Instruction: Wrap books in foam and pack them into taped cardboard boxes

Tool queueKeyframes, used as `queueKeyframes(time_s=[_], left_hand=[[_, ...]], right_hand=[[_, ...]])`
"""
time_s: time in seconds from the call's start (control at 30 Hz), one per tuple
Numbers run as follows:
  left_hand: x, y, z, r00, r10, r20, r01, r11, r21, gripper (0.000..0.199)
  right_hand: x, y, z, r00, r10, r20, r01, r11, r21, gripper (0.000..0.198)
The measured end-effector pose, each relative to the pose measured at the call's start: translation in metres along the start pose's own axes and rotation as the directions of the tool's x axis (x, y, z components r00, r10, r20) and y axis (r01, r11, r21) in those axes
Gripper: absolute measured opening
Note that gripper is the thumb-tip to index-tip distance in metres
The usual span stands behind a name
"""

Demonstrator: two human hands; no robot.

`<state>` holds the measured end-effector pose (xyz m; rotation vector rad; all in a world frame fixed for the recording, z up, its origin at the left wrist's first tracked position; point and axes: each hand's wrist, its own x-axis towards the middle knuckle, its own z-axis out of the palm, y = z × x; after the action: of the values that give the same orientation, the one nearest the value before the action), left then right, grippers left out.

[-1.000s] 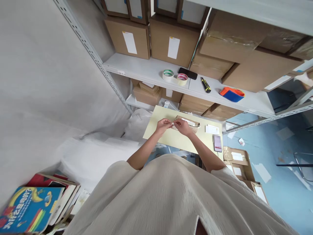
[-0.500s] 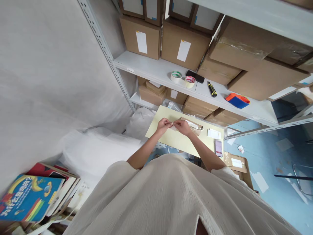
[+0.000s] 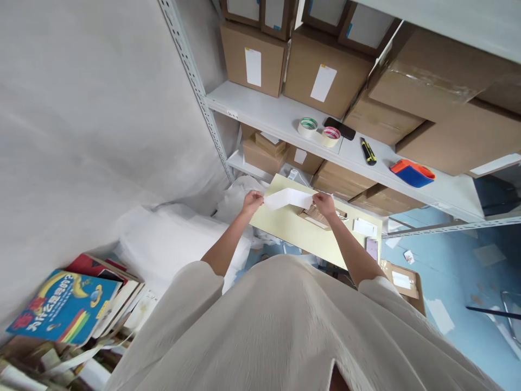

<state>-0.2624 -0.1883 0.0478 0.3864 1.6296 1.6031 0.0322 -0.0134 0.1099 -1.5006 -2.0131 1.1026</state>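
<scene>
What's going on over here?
A person is holding a creased strip of white paper by its ends, the left hand at one end and the right hand at the other. It is above a pale yellow table, where a smartphone lies at the right end. A utility knife rests on the shelf beyond.
</scene>
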Motion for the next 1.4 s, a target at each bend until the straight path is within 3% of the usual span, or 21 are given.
queueKeyframes(time_s=[0.1, 0.27, 0.47, 0.6, 0.67, 0.77, 0.83, 0.93, 1.17, 1.27, 1.4], left_hand=[[0.015, 0.004, -0.032, 0.984, -0.006, -0.176, 0.021, 0.996, 0.086, 0.017], [0.028, 0.001, -0.067, 0.959, 0.022, -0.281, -0.008, 0.999, 0.053, 0.012], [0.043, -0.003, -0.080, 0.910, 0.050, -0.411, -0.060, 0.998, -0.010, 0.012], [0.045, -0.002, -0.072, 0.875, 0.086, -0.476, -0.085, 0.996, 0.025, 0.018], [0.041, -0.002, -0.056, 0.902, 0.054, -0.427, -0.047, 0.999, 0.027, 0.017], [0.029, 0.000, -0.016, 0.984, -0.052, -0.173, 0.047, 0.998, -0.033, 0.019], [0.023, 0.003, 0.016, 0.995, -0.097, 0.006, 0.097, 0.994, -0.048, 0.025], [0.016, 0.009, 0.066, 0.973, -0.126, 0.192, 0.138, 0.989, -0.053, 0.033], [0.005, 0.013, 0.163, 0.914, -0.190, 0.358, 0.209, 0.978, -0.013, 0.046], [-0.003, 0.005, 0.188, 0.909, -0.173, 0.379, 0.164, 0.985, 0.058, 0.040], [-0.016, -0.011, 0.206, 0.914, -0.090, 0.395, 0.027, 0.986, 0.164, 0.035]], right_hand=[[0.006, 0.003, -0.004, 0.998, -0.004, -0.055, 0.001, 0.998, -0.060, 0.022], [0.015, 0.001, -0.001, 0.994, -0.073, -0.087, 0.064, 0.993, -0.100, 0.027], [0.022, -0.012, 0.009, 0.992, -0.094, -0.086, 0.081, 0.986, -0.145, 0.029], [0.020, -0.016, 0.010, 0.992, -0.095, -0.084, 0.083, 0.988, -0.131, 0.032], [0.017, -0.018, 0.007, 0.994, -0.082, -0.076, 0.075, 0.992, -0.102, 0.037], [0.011, -0.019, -0.002, 0.994, -0.081, -0.072, 0.079, 0.996, -0.028, 0.042], [0.007, -0.019, -0.012, 0.990, -0.099, -0.097, 0.099, 0.995, 0.001, 0.041], [0.000, -0.014, -0.031, 0.984, -0.108, -0.139, 0.113, 0.993, 0.024, 0.039], [-0.029, 0.019, -0.072, 0.986, -0.054, -0.159, 0.075, 0.989, 0.130, 0.038], [-0.044, 0.038, -0.084, 0.983, -0.004, -0.182, 0.032, 0.988, 0.154, 0.036], [-0.064, 0.064, -0.091, 0.979, 0.063, -0.195, -0.024, 0.980, 0.197, 0.037]])
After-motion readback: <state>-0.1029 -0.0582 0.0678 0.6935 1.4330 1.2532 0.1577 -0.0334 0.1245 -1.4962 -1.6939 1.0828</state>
